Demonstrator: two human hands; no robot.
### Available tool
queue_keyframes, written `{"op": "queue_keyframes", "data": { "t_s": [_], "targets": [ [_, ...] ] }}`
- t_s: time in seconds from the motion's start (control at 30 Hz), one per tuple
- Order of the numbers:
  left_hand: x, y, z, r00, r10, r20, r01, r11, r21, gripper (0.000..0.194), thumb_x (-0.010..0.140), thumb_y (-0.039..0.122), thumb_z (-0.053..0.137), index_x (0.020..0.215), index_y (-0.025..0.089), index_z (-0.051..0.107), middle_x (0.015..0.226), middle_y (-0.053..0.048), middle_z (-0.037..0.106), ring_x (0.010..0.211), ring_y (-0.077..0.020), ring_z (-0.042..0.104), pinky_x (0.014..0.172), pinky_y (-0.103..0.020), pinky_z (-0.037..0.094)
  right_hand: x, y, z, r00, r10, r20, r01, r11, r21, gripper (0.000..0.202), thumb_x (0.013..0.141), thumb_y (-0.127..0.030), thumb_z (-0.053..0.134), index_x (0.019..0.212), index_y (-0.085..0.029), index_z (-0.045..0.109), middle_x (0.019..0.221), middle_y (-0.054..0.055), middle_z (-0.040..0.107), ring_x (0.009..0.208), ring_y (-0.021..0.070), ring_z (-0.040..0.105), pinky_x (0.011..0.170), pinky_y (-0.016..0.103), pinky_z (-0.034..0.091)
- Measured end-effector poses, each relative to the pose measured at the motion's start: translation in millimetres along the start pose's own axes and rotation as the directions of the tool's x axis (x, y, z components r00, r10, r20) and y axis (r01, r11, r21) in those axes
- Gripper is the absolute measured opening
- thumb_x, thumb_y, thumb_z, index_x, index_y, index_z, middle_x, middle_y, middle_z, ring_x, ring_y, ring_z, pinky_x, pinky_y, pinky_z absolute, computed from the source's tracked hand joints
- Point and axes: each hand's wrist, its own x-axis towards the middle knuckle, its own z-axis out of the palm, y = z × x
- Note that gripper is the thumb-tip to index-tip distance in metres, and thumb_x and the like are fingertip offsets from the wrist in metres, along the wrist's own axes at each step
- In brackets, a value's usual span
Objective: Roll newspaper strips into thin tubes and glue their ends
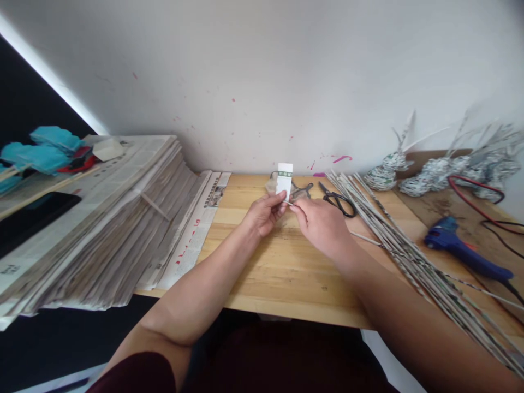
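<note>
A white strip of paper (284, 183) with a green printed band stands up from my left hand (266, 214), pinched between its thumb and fingers. My right hand (321, 221) is closed just beside it, its fingertips on a thin paper tube (365, 238) that runs from the strip's lower end under the hand and out to the right. Both hands are over the middle of the wooden table (262, 289). Behind them lies a greyish-brown item, partly hidden, whose kind I cannot make out. Black-handled scissors (339, 202) lie beyond my right hand.
Left stands a tall newspaper stack (123, 218) bearing a phone (41, 215) and blue items (45, 150). At right lie a bundle of paper tubes (413, 262), a blue glue gun (466, 251) with its cord, and several woven paper pieces (387, 172) by the wall.
</note>
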Motion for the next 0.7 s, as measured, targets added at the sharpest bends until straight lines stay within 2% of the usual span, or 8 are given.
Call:
{"op": "queue_keyframes", "data": {
  "t_s": [0.23,0.47,0.57,0.7],
  "targets": [
    [-0.6,-1.4,1.6,0.998,-0.007,-0.064,0.009,1.000,0.027,0.012,0.080,0.011,0.071,0.072,0.011,0.062,0.057,0.002,0.060,0.045,-0.0032,0.052,0.042,-0.010,0.043,0.4,-3.9,-7.7,0.987,0.053,0.149,-0.057,0.998,0.027,0.034,0.099,-0.030,0.034,0.087,-0.017,0.063,0.078,0.008,0.070,0.067,0.0191,0.061,0.059,0.031,0.028],
    [-2.4,-2.4,3.4,1.000,0.007,-0.014,-0.007,1.000,0.024,0.012,0.089,0.011,0.059,0.079,0.008,0.065,0.073,-0.006,0.070,0.047,-0.0029,0.054,0.047,-0.011,0.048,-1.1,-1.9,0.2,0.995,0.010,0.098,-0.013,0.999,0.034,0.029,0.098,-0.025,0.035,0.096,-0.016,0.062,0.085,0.009,0.071,0.071,0.0192,0.062,0.061,0.030,0.030],
    [-3.2,-1.7,2.6,1.000,0.005,0.013,-0.006,0.999,0.045,0.014,0.090,0.012,0.058,0.079,0.007,0.065,0.072,-0.006,0.070,0.047,-0.0031,0.055,0.048,-0.012,0.050,-0.2,-1.4,-0.1,0.994,0.019,0.109,-0.025,0.998,0.053,0.029,0.097,-0.025,0.036,0.092,-0.017,0.063,0.084,0.009,0.071,0.071,0.0193,0.062,0.061,0.031,0.030],
    [-2.9,0.6,0.3,0.999,-0.011,0.050,0.008,0.998,0.070,0.008,0.087,0.007,0.061,0.082,0.006,0.067,0.074,-0.006,0.070,0.051,-0.0029,0.058,0.054,-0.010,0.051,1.9,0.5,-1.3,0.987,0.058,0.148,-0.072,0.993,0.097,0.029,0.097,-0.025,0.037,0.091,-0.017,0.064,0.085,0.009,0.072,0.073,0.0197,0.062,0.062,0.030,0.032]
  ]
}}
